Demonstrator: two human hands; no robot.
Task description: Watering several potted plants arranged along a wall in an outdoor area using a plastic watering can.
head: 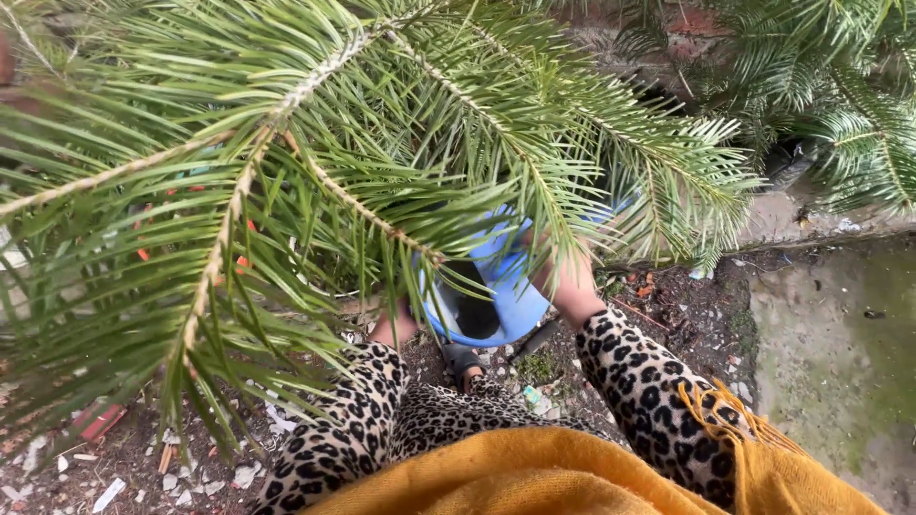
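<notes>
A blue bucket (506, 300) sits tipped toward the camera under the drooping green fronds (286, 172) of a palm-like plant, its dark inside showing. The right hand (563, 272) reaches to the bucket's right side and touches its wall, but fronds cover the fingers, so how far they are open cannot be told. The left hand (393, 324) comes up to the bucket's left edge, and its fingers are likewise hidden behind leaves; whether they grip the rim is unclear. Both arms wear leopard-print sleeves (649, 381), with a yellow shawl (515, 477) nearer the camera than the bucket. Just below the bucket a sandalled foot (465, 362) stands on littered dirt (124, 458).
</notes>
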